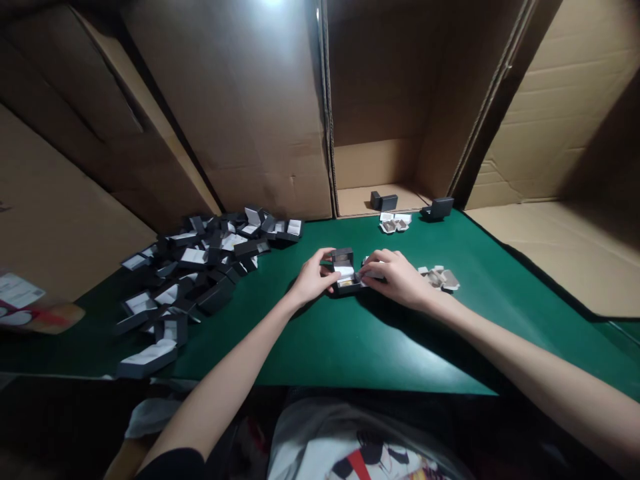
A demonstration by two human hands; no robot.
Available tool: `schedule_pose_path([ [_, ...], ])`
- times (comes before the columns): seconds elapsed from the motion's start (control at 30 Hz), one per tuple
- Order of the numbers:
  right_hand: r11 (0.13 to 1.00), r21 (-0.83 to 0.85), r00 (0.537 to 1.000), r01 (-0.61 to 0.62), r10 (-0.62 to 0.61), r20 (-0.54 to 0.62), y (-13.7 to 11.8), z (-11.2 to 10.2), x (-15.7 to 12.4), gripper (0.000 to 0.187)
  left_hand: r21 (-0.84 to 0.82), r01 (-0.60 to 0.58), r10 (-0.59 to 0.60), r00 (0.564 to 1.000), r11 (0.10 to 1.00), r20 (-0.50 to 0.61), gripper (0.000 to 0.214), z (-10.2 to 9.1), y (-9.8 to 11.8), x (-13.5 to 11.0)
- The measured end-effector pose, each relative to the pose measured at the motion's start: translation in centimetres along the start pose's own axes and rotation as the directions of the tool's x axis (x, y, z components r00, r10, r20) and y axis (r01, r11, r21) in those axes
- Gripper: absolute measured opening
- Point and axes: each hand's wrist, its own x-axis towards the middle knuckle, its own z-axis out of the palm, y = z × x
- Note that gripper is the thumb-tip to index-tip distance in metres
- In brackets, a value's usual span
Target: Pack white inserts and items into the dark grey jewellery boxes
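Faces cardboard walls (230,100) beyond the fingers and a green tabletop (300,360) beneath them, with a heap of dark boxes (215,297) well to their left and pale folded inserts (450,281) just right of them. Clamps the left hand's (311,277) fingers on the left side of an open case (344,272) and bunches the right hand's (397,275) fingers at its right edge, too hidden to tell whether on anything.

Cardboard panels (240,120) rise along the far edge of the green bench (310,360), beside an open carton (383,163). Creased cardboard (545,127) flanks the bench's right edge; near its left edge, a white label (21,291) sits above red print (47,317).
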Motion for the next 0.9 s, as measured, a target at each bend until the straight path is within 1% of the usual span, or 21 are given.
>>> schedule_pose_path([
  [0.1,0.999,0.013,0.998,-0.046,0.046,-0.035,-0.4,0.5,0.1,0.018,-0.057,-0.002,0.003,1.0,0.998,0.025,0.053,0.5,0.2,-0.1],
  [0.23,0.995,0.044,0.995,-0.084,0.086,-0.059,-0.5,1.0,0.1,0.019,-0.136,0.05,-0.039,0.996,0.989,0.083,0.055,1.0,0.8,-0.2],
  [0.33,0.992,0.069,0.991,-0.109,0.114,-0.069,-0.4,1.3,0.1,0.018,-0.159,0.075,-0.058,0.992,0.984,0.11,0.052,1.1,0.8,-0.3],
  [0.43,0.98,0.125,0.983,-0.152,0.162,-0.082,-0.4,1.5,0.2,0.017,-0.173,0.069,-0.049,0.992,0.983,0.116,0.053,1.1,0.7,-0.3],
  [0.57,0.943,0.23,0.968,-0.242,0.251,-0.008,-0.3,1.5,0.5,0.017,-0.195,0.07,-0.05,0.993,0.978,0.106,0.055,1.2,0.5,-0.2],
  [0.7,0.894,0.284,0.937,-0.345,0.344,0.055,-0.7,1.4,0.8,0.017,-0.195,0.058,-0.04,0.995,0.979,0.094,0.052,1.3,0.6,-0.1],
  [0.8,0.875,0.29,0.919,-0.388,0.389,0.056,-1.1,1.6,0.8,0.015,-0.217,0.071,-0.051,0.994,0.974,0.098,0.048,1.5,0.8,-0.1],
  [0.9,0.858,0.323,0.911,-0.4,0.411,0.036,-1.3,1.8,0.8,0.016,-0.241,0.099,-0.079,0.992,0.965,0.094,0.043,1.6,1.0,-0.1],
])
